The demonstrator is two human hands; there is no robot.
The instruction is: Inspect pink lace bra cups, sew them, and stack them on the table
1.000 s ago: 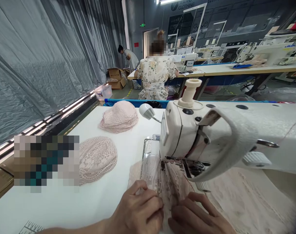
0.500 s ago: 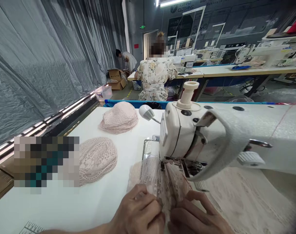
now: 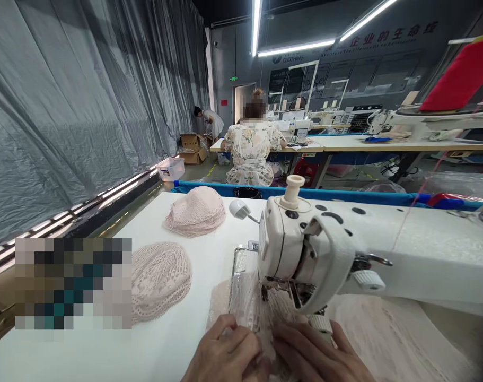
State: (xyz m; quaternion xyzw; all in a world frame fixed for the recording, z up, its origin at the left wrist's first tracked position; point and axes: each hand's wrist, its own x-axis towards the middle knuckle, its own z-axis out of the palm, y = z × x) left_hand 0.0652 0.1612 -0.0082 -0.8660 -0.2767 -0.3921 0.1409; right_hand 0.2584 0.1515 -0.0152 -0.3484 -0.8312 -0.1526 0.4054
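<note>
Pale pink lace fabric (image 3: 243, 300) lies gathered under the needle area of a white sewing machine (image 3: 279, 239). My left hand (image 3: 229, 350) is closed on the lace just in front of the presser foot (image 3: 264, 293), its fingers curled. Right beside it, my right hand (image 3: 315, 353) grips the lace from the other side, fingers pressed together over the folds. Both sets of fingertips are partly hidden in the fabric. More of the pale fabric (image 3: 392, 334) spreads flat under the machine arm at the right.
On the white table (image 3: 154, 350), a stack of pink lace cups (image 3: 197, 209) and a flatter lace pile (image 3: 161, 281) lie to the left. A blurred-out patch (image 3: 72, 284) covers the left edge. Ahead, a person in a floral top (image 3: 251, 151) sits at another machine table.
The view has tilted up, so the machine and table sit lower in the picture. My right hand's fingers have straightened and lie flatter across the lace. My left hand keeps its grip.
</note>
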